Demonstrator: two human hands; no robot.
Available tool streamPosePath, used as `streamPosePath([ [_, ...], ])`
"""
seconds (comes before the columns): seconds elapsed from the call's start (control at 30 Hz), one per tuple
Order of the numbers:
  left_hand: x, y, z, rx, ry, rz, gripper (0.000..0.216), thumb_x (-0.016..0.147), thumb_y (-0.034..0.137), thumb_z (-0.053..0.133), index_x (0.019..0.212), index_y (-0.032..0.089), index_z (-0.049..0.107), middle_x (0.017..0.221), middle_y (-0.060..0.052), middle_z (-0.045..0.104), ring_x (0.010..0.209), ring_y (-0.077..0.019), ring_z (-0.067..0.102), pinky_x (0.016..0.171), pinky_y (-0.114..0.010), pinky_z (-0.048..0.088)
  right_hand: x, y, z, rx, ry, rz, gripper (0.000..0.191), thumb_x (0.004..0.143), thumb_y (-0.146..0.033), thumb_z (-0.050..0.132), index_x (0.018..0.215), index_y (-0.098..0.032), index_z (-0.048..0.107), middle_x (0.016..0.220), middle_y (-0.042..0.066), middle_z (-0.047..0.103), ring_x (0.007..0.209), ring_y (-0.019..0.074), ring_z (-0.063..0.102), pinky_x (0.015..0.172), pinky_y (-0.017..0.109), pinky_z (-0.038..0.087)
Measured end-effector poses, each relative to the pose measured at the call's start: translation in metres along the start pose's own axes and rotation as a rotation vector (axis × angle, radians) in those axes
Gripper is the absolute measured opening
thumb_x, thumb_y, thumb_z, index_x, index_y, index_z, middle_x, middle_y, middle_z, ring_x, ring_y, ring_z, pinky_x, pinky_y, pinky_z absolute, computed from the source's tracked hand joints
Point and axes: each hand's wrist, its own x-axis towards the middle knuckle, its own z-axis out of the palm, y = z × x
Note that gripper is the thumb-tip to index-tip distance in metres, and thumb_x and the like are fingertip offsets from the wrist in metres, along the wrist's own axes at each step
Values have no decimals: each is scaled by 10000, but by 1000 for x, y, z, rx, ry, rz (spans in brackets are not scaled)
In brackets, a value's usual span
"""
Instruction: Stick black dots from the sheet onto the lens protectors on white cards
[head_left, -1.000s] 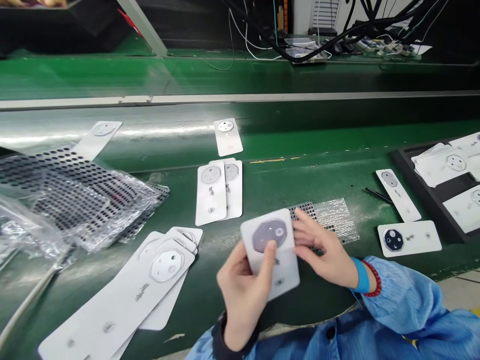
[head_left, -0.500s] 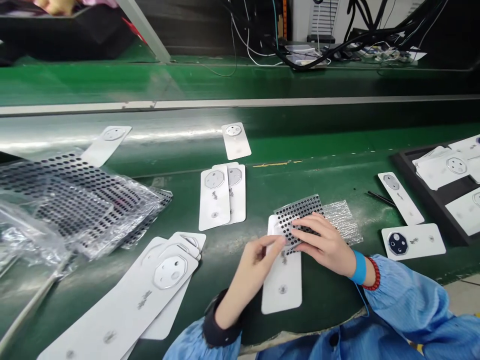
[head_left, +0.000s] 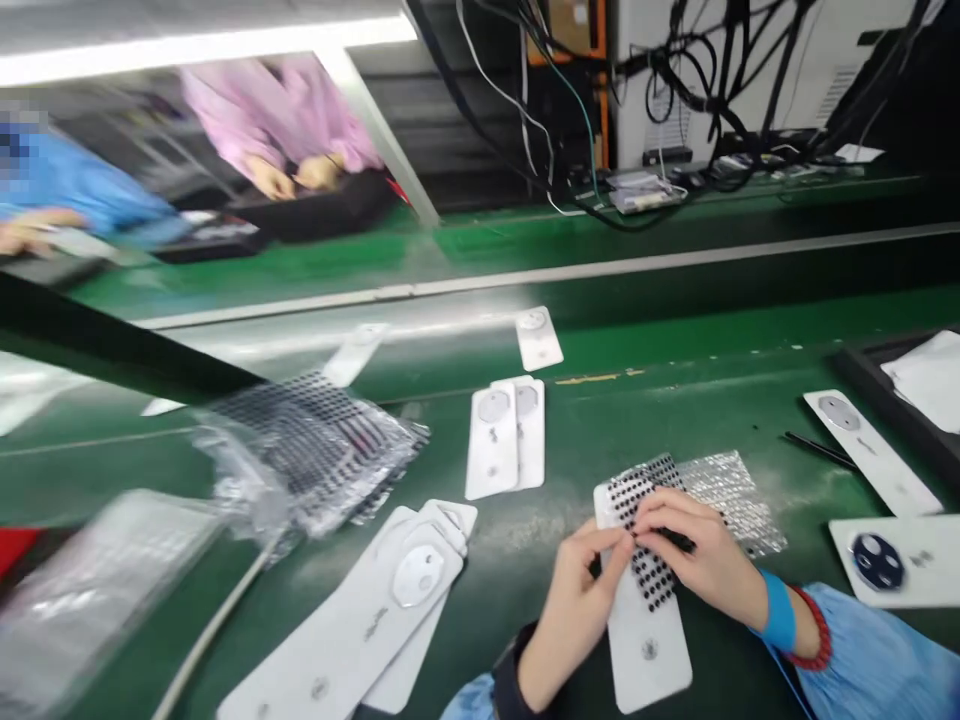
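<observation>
Our left hand point(head_left: 583, 590) has its fingertips pressed together at the dotted sheet point(head_left: 654, 580), over a white card point(head_left: 646, 670); our right hand point(head_left: 697, 550) touches the sheet, but we can't tell if it pinches

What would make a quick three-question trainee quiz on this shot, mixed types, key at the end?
1. True or false: the left hand and right hand come together at the dotted sheet, which partly covers a white card.

2. On which arm is the blue band worn?
A) left
B) right
C) both

3. Fill in: on the card nearest the right sleeve, the patch with pale spots is ____ in colour.

Key: 1. True. 2. B. 3. Dark blue.
</observation>
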Motion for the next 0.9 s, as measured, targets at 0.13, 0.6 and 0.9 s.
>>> streamPosePath([
  [0.13, -3, -16, 5, 72, 170, 44, 380, 818, 513, 630, 787, 167, 782, 895, -130, 734, 870, -272, 657, 836, -399, 506, -7, 8, 8, -52, -31, -13, 155, 933, -114, 475, 849, -200, 573, 856, 47, 634, 785, 163, 643, 679, 269, 566],
  [0.6, -12, 13, -45, 62, 465, -25, 458, 842, 492, 600, 1165, 169, 619, 835, -71, 716, 697, -199, 655, 619, -287, 516, -10, 35, -2, 15, -15, 121, 156, 947, -216, 508, 800, -211, 562, 907, 65, 643, 863, 194, 665, 728, 299, 569],
  [0.9, -29, 47, 7, -48, 298, 7, 269, 824, 367, 672, 986, 153, 672, 770, -53, 742, 652, -170, 676, 600, -223, 541, 12, -43, -21, -29, 187, 20, 120, 897, -145, 559, 812, -205, 621, 1003, 67, 596, 938, 182, 621, 924, 388, 515],
])
